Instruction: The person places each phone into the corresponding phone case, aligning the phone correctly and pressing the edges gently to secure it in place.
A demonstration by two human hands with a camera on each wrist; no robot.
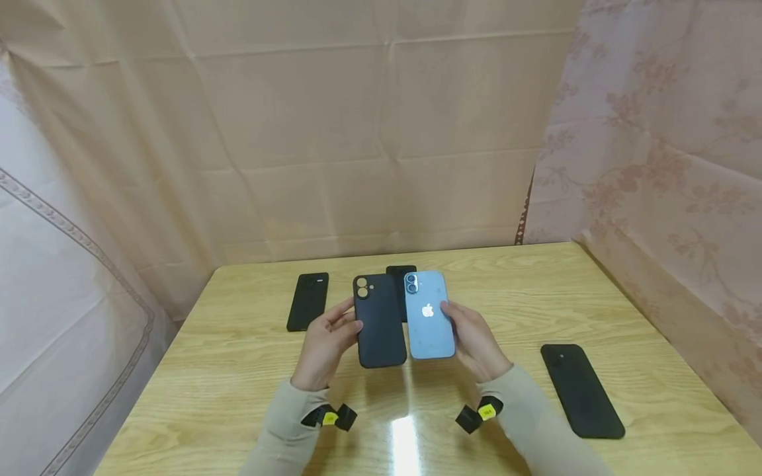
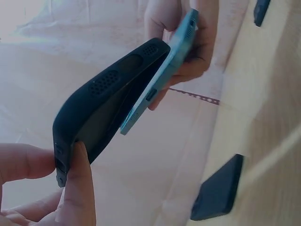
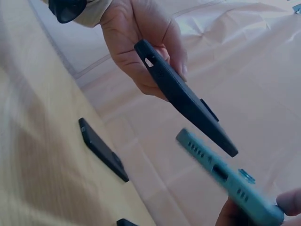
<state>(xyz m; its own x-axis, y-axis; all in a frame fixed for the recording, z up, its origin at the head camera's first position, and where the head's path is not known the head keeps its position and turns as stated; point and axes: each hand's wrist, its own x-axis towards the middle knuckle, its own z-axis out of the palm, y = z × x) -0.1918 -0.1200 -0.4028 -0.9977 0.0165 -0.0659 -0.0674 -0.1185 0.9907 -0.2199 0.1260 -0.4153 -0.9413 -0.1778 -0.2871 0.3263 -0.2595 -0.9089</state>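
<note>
My left hand point(image 1: 326, 344) pinches a dark phone case point(image 1: 381, 330) by its left edge, above the table. In the left wrist view its thumb and finger grip the rim of the case point(image 2: 113, 77), whose hollow inner side shows. My right hand point(image 1: 476, 334) holds a light blue phone point(image 1: 431, 334) by its right edge, back and camera facing up. Case and phone are held side by side at nearly the same height. In the right wrist view the phone's port end point(image 3: 221, 174) stands just apart from the case point(image 3: 183, 96).
A black phone point(image 1: 308, 301) lies at the back left of the wooden table point(image 1: 208, 396). Another dark phone-shaped item point(image 1: 401, 270) lies behind the held pair, partly hidden. A third black one point(image 1: 582, 390) rests at the right. Cloth curtains point(image 1: 381, 145) hang around the table.
</note>
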